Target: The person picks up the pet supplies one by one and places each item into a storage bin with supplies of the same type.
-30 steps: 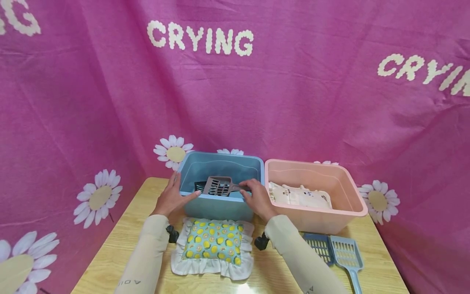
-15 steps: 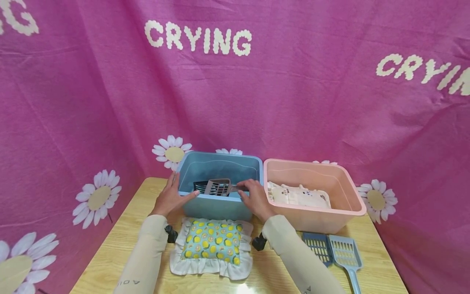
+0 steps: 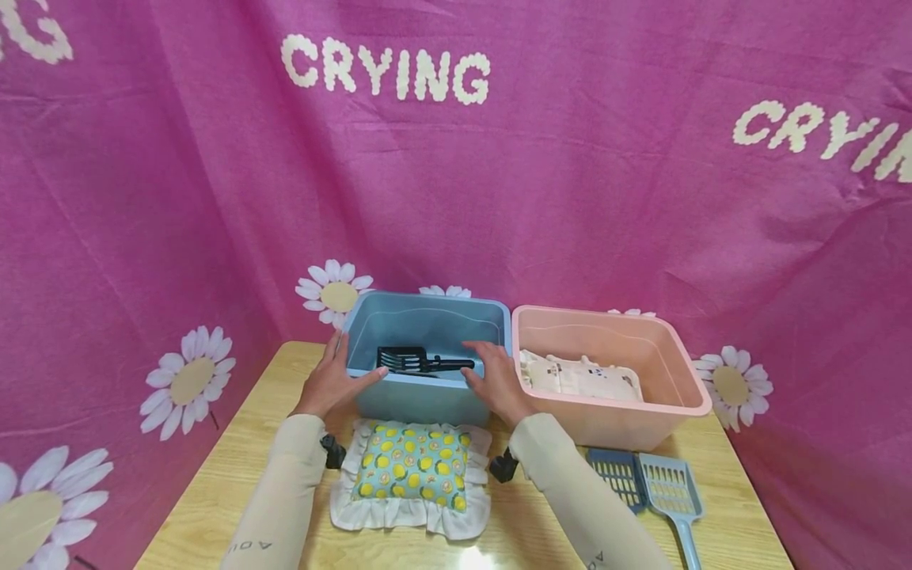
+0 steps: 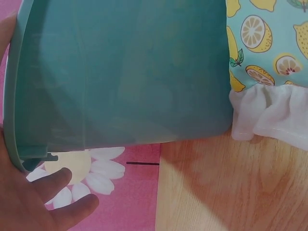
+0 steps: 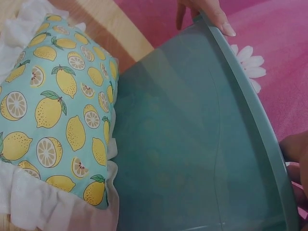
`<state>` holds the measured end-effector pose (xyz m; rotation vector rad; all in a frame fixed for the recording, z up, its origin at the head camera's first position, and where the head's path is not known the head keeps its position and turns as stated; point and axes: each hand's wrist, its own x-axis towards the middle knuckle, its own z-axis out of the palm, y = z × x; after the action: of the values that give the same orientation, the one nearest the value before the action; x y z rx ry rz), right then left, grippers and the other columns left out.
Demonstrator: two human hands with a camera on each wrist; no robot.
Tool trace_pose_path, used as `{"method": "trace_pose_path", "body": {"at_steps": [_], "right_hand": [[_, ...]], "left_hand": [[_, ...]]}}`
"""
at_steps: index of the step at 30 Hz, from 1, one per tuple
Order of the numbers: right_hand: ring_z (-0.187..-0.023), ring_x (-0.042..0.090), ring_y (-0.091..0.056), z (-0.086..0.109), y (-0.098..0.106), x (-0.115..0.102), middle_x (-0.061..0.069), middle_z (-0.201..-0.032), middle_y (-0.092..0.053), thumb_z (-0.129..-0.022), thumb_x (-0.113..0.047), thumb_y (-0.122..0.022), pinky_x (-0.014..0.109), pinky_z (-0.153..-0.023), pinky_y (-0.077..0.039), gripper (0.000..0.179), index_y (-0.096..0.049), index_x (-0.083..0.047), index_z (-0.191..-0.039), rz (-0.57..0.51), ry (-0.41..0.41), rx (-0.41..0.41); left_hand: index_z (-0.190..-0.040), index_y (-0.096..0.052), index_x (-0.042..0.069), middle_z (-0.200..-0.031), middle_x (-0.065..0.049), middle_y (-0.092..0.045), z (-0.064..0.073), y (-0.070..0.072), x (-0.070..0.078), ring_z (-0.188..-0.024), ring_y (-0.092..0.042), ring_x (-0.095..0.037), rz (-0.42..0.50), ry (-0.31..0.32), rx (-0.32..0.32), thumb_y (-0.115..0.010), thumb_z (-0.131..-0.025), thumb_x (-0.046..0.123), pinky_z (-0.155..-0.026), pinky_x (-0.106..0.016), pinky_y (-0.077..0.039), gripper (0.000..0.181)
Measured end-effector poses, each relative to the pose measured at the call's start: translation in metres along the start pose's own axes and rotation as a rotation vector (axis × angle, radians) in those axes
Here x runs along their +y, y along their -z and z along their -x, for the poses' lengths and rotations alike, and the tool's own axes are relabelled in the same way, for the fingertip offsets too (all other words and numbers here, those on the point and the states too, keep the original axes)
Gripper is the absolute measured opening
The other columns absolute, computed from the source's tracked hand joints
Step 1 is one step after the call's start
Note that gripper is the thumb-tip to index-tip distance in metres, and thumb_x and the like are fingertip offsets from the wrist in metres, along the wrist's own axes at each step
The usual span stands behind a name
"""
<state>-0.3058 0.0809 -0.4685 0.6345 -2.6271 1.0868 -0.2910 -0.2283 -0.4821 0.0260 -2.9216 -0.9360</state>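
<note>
The blue bin [image 3: 427,400] stands in the middle of the table. A black slotted scoop [image 3: 402,359] lies inside it, partly hidden by the front wall. My left hand [image 3: 333,384] rests at the bin's left front corner, thumb along the front rim and fingers stretched along the left side. Over the right part of the bin is my right hand [image 3: 497,380], thumb and fingers spread apart with nothing between them. In the right wrist view the bin's front wall [image 5: 173,134] fills the middle. Close in front of the bin lies a lemon-print pillow [image 3: 413,467] with a white frill.
A pink bin [image 3: 606,423] stands directly right of the blue one, holding a cream printed cloth item [image 3: 584,381]. On the table's right side lie a dark blue slotted scoop [image 3: 618,479] and a light blue scoop [image 3: 673,491]. A magenta curtain [image 3: 456,198] hangs behind.
My right hand has let go of the grey-brown slotted scoop, which has dropped into the blue bin out of sight. The black scoop shows more fully. My left hand stays put.
</note>
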Motion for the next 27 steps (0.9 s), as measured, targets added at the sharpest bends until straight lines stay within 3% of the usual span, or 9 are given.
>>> {"method": "trace_pose_path", "body": {"at_steps": [20,27], "right_hand": [[-0.123,0.023,-0.045,-0.0005,0.0013,-0.0026,0.005,-0.135,-0.054,-0.09,-0.016,-0.069,0.045,-0.105,-0.04,0.049,-0.053,-0.017,-0.136,-0.011,-0.063,-0.025],[-0.121,0.025,-0.047,0.001,0.0012,-0.0035,0.006,-0.133,-0.056,-0.089,-0.016,-0.071,0.045,-0.102,-0.042,0.049,-0.055,-0.012,-0.135,-0.024,-0.028,-0.001]], "left_hand": [[-0.156,-0.004,0.014,-0.162,-0.009,0.0,0.0,0.0018,0.0039,-0.14,-0.024,-0.044,-0.001,0.003,-0.005,-0.058,-0.073,0.078,-0.099,-0.068,-0.034,0.118],[-0.156,-0.006,0.014,-0.162,-0.009,-0.001,0.0003,0.0003,0.0027,-0.139,-0.026,-0.044,0.009,-0.007,-0.001,-0.058,-0.073,0.078,-0.099,-0.068,-0.035,0.117]]}}
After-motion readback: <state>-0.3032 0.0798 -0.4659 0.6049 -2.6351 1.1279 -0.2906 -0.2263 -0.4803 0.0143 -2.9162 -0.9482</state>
